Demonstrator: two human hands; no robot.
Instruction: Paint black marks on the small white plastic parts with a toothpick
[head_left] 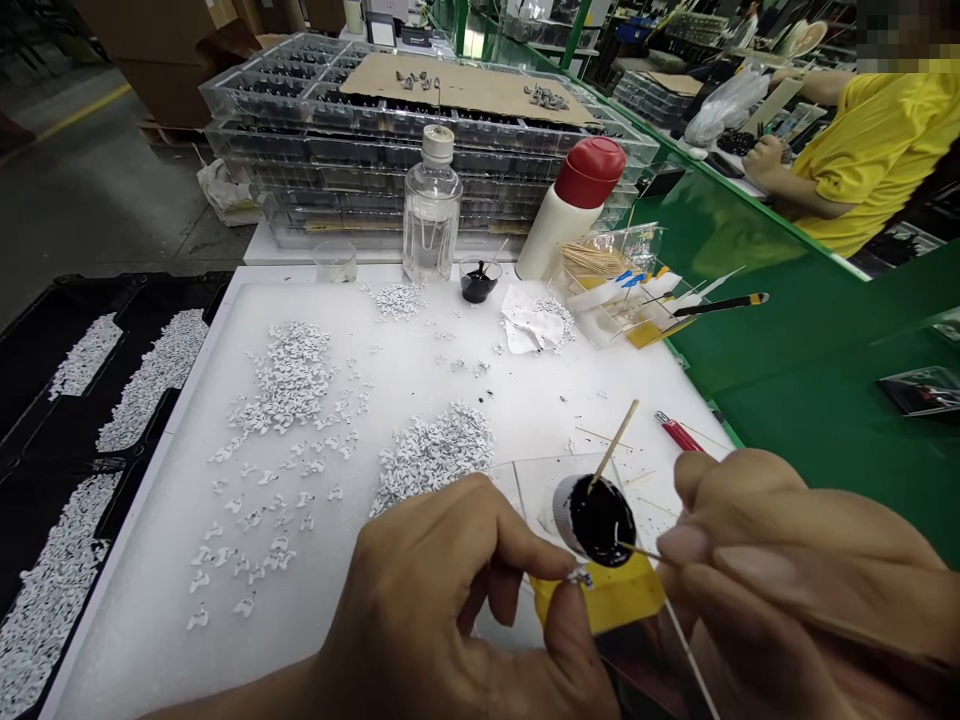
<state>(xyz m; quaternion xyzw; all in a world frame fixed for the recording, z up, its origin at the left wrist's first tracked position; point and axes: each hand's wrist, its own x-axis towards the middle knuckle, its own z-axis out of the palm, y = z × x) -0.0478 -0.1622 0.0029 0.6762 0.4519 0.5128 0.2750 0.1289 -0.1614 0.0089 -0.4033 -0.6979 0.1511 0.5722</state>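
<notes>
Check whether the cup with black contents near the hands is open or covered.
Open: no lid covers the cup; its black contents show, with a stick leaning there.

White part in left grip

Factory workshop: stacked clear trays, heaps of small white parts, 1 co-worker in yellow beyond green partition.

One held part, two black-filled pots, one bottle, one flask.
</notes>
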